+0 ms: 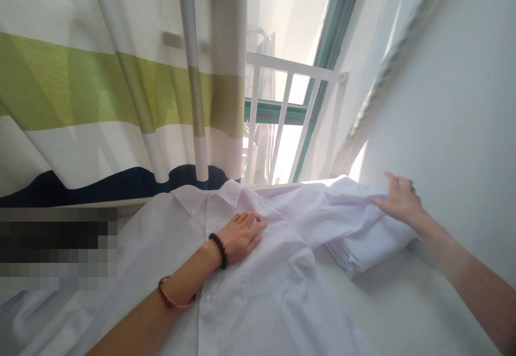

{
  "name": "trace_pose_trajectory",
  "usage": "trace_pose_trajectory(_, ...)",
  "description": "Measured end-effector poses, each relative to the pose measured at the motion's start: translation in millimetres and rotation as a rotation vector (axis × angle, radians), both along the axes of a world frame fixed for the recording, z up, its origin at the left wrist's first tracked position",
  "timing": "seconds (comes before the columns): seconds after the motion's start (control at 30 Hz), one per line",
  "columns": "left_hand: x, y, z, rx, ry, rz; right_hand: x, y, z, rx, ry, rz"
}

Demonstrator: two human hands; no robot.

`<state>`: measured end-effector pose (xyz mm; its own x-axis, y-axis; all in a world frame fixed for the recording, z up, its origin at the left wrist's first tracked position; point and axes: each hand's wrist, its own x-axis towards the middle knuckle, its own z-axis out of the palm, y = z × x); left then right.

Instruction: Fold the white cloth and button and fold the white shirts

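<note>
A white button-up shirt (pixel 262 280) is spread front side up, with its collar (pixel 205 200) toward the window and a chest pocket showing. My left hand (pixel 241 235) lies flat on the upper chest beside the button placket, fingers extended. Off to the right, my right hand (pixel 401 200) is at the far end of the shirt's sleeve (pixel 330 205). Its thumb touches or nearly touches the cloth, and the thumb and forefinger are apart. Under that sleeve is a folded stack of white cloth (pixel 366 254).
A striped white, green and navy curtain (pixel 121 87) hangs at the back left. Behind the shirt stand a white railing (pixel 294 71) and a window with a teal frame (pixel 322 60). The white wall (pixel 455 103) rises close beside my right hand. A pixelated patch covers the left edge.
</note>
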<state>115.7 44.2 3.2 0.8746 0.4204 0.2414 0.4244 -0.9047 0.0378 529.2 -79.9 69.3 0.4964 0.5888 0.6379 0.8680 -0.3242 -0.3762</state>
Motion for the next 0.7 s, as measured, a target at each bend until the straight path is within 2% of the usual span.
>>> trace_pose_trajectory(0.03,0,1,-0.4,-0.033,0.026,0.020,-14,3,-4.5,-0.159,-0.116,0.017)
trace_pose_trajectory(0.17,4,4,0.0,-0.112,0.129,0.074,-74,25,-19.8,-0.381,-0.291,0.258)
trace_pose_trajectory(0.23,4,4,0.8,-0.138,0.165,0.085,-91,36,-26.3,-0.488,-0.318,0.275)
trace_pose_trajectory(0.3,2,3,1.1,-0.161,0.182,0.098,-94,41,-31.1,-0.546,-0.322,0.243)
trace_pose_trajectory(0.4,-6,2,0.4,-0.185,0.187,0.105,-74,36,-29.8,-0.533,-0.317,0.126)
trace_pose_trajectory(0.5,-14,5,1.6,-0.201,0.182,0.095,-47,23,-16.7,-0.480,-0.296,-0.063)
trace_pose_trajectory(0.57,-14,8,5.5,-0.221,0.169,0.096,-39,16,-4.4,-0.459,-0.286,-0.160)
trace_pose_trajectory(0.6,-11,9,8.0,-0.231,0.153,0.112,-41,15,1.6,-0.455,-0.298,-0.166)
trace_pose_trajectory(0.67,0,9,12.3,-0.237,0.114,0.159,-57,21,11.2,-0.458,-0.353,-0.084)
trace_pose_trajectory(0.7,7,8,13.3,-0.232,0.092,0.187,-70,28,14.0,-0.477,-0.416,0.061)
